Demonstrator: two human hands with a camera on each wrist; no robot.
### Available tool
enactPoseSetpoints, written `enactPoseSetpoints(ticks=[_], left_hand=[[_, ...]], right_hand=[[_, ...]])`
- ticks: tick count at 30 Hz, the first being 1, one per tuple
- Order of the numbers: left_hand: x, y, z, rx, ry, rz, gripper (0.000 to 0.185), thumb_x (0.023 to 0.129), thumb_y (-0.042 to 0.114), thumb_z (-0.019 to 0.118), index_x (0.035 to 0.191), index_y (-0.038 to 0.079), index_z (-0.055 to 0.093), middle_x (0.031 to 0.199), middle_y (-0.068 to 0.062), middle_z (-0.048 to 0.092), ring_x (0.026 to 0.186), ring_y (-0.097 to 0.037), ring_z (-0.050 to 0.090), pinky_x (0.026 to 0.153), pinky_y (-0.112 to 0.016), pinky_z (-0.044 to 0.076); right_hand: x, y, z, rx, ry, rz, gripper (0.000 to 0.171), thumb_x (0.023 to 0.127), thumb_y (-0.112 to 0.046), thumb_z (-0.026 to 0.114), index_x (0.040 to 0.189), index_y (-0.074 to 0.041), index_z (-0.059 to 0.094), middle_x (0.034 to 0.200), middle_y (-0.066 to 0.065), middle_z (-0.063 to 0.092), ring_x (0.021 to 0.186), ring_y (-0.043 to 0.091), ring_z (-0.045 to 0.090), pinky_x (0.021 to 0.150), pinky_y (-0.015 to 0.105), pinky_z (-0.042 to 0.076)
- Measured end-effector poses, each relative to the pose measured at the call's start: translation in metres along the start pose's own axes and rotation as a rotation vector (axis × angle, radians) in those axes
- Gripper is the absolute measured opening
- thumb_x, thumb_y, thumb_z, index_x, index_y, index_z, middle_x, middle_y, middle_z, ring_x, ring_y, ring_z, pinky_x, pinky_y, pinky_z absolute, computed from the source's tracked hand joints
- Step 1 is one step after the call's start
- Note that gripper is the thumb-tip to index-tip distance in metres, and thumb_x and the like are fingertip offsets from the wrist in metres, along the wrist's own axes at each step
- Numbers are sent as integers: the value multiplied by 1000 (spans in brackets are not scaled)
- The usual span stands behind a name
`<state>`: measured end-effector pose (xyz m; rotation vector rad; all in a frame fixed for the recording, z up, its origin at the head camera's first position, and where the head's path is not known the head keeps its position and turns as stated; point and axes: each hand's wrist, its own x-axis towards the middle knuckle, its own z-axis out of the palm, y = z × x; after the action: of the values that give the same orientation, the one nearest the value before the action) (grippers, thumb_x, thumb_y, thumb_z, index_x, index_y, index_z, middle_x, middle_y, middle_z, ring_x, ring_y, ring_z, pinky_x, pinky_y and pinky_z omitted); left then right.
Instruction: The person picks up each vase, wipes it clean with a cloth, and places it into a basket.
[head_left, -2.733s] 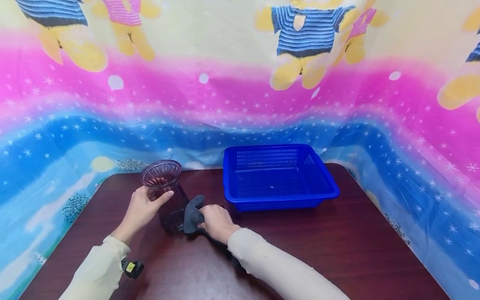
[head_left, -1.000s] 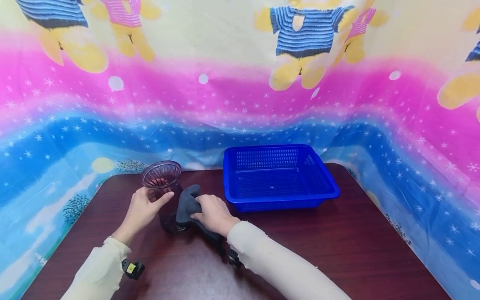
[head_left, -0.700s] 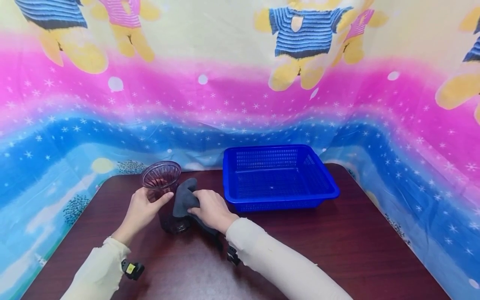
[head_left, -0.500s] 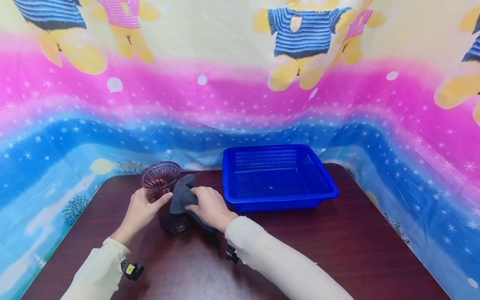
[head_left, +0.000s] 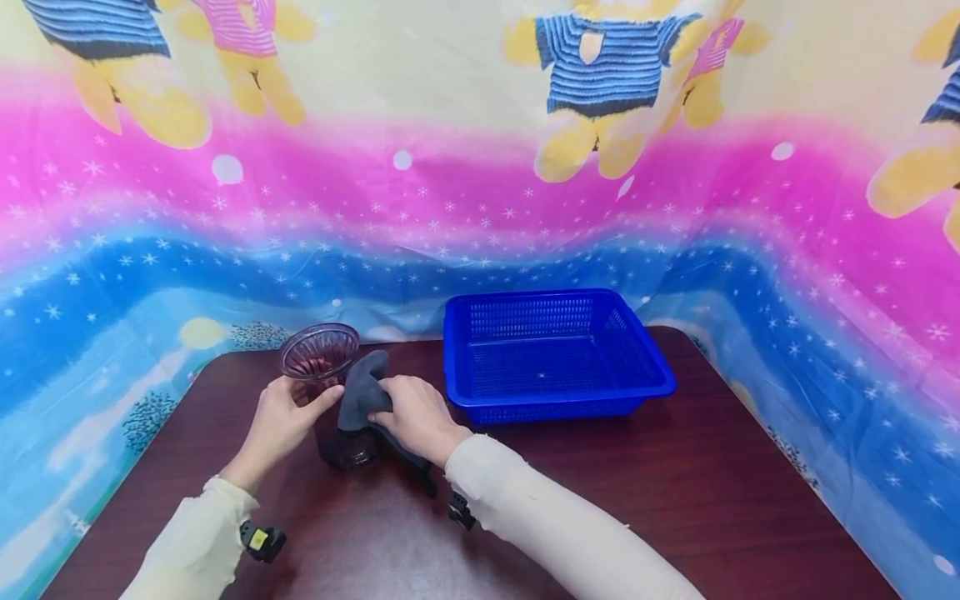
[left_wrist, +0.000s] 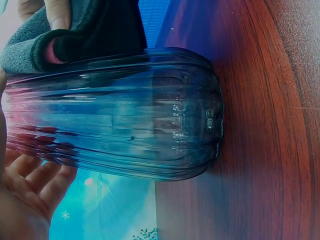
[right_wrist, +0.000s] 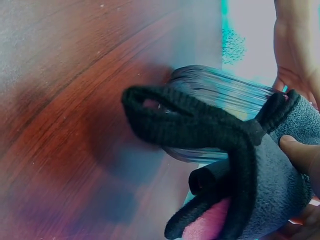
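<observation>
A ribbed, purple-tinted glass vase [head_left: 321,350] with a flared rim stands on the table at the left. My left hand [head_left: 281,421] grips it just below the rim, thumb in front; in the left wrist view its fingers [left_wrist: 42,180] curl behind the glass. In my right hand [head_left: 420,417] is a bunched dark grey cloth [head_left: 363,400], pressed against the vase's right side. The right wrist view shows the cloth [right_wrist: 280,175] with black edging, a black loop and a bit of pink, the right thumb [right_wrist: 297,152] on top. Cloth hides part of the vase body.
A blue plastic basket [head_left: 562,400] with perforated walls stands at the back, right of the vase. The dark reddish-brown table [head_left: 600,475] has a patterned curtain [head_left: 480,192] behind it and along its sides. A small black device [head_left: 262,542] sits on the left wrist.
The right hand has moved the cloth up along the vase's right side, from near its base toward the neck, then dipped very slightly. The left hand keeps its grip.
</observation>
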<state>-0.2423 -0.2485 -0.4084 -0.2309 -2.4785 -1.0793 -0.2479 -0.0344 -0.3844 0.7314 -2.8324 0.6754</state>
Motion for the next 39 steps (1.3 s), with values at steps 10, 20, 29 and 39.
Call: enactPoseSetpoints(ticks=[10, 20, 29, 39], left_hand=[[0, -1, 1, -7, 7, 5, 35, 91, 31, 76, 114, 5, 71, 105, -17, 78, 87, 14, 60, 75, -9, 48], [-1, 2, 0, -28, 5, -9, 31, 90, 29, 76, 111, 6, 71, 105, -17, 77, 87, 20, 56, 77, -9, 48], [-1, 1, 1, -28, 15, -2, 30, 90, 29, 76, 109, 7, 72, 103, -16, 78, 87, 19, 57, 77, -8, 47], [-1, 1, 1, -17, 23, 0, 29, 90, 29, 76, 107, 6, 71, 100, -16, 78, 83, 16, 58, 74, -12, 48]], right_hand=[[-2, 5, 9, -47, 7, -18, 22, 88, -35, 79, 101, -17, 74, 96, -1, 77, 90, 16, 72, 73, 32, 55], [-7, 11, 18, -49, -9, -8, 19, 87, -34, 80, 94, -18, 73, 92, -2, 76, 86, 16, 70, 70, 31, 55], [-12, 17, 28, -82, -14, -21, 18, 86, -34, 80, 92, -19, 72, 90, -2, 73, 85, 14, 68, 69, 30, 53], [-15, 22, 38, -101, -56, -11, 17, 86, -33, 81, 93, -19, 73, 89, -3, 73, 81, 12, 66, 69, 28, 53]])
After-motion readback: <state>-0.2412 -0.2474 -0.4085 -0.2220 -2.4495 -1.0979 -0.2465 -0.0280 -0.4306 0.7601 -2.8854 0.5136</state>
